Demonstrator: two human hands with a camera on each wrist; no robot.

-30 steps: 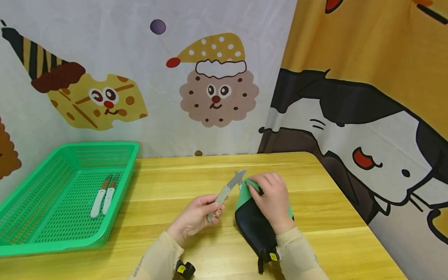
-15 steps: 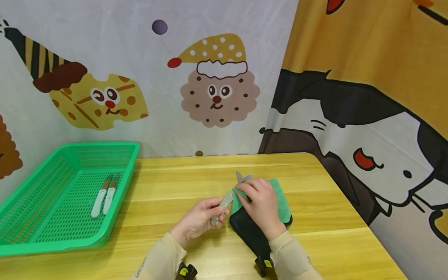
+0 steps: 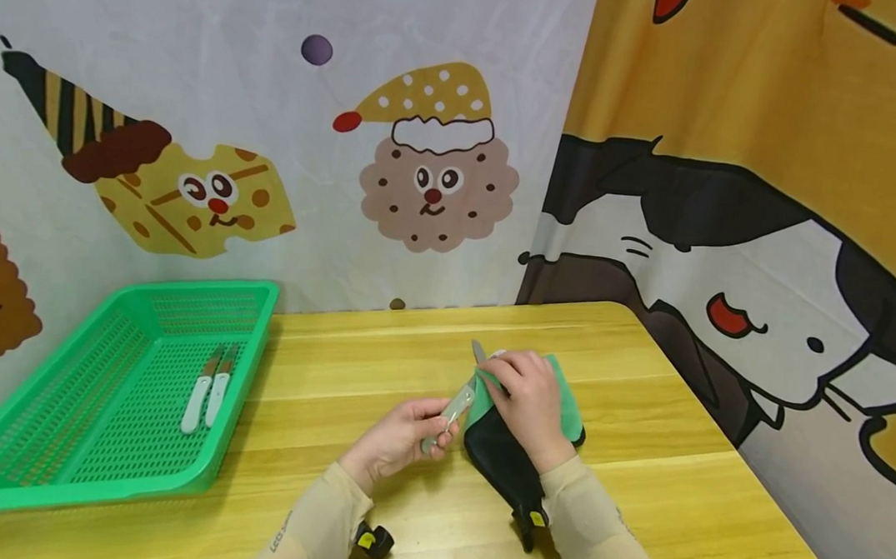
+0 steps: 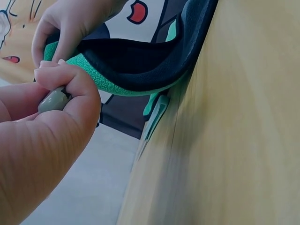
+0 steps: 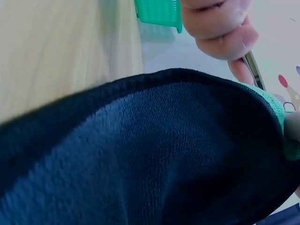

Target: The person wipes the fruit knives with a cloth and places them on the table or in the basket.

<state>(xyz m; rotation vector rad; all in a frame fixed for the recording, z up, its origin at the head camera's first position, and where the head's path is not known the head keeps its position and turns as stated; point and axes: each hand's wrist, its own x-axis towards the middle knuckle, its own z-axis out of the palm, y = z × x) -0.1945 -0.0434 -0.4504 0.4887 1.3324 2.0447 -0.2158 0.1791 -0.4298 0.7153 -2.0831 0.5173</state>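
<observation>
My left hand [image 3: 404, 432] grips a knife by its pale grey-green handle [image 3: 458, 403], blade pointing away to the right. The handle's end [image 4: 55, 99] shows between the fingers in the left wrist view. With my right hand [image 3: 528, 404] I pinch a folded cloth [image 3: 496, 452], green on one face and dark on the other, around the blade. Cloth and fingers hide most of that blade. Behind the cloth lies a second knife [image 4: 159, 110] with a green handle on the table; its blade tip [image 3: 478, 351] peeks out in the head view.
On the left stands a green perforated plastic basket [image 3: 131, 482] with two white-handled knives [image 3: 208, 394] inside, near its right wall. The wooden table [image 3: 340, 350] reaches back to a curtain [image 3: 429, 28] printed with cartoons.
A second ago the held knife's blade was bare beside the cloth. The right hand has since brought the cloth over it, leaving the blade mostly covered.
</observation>
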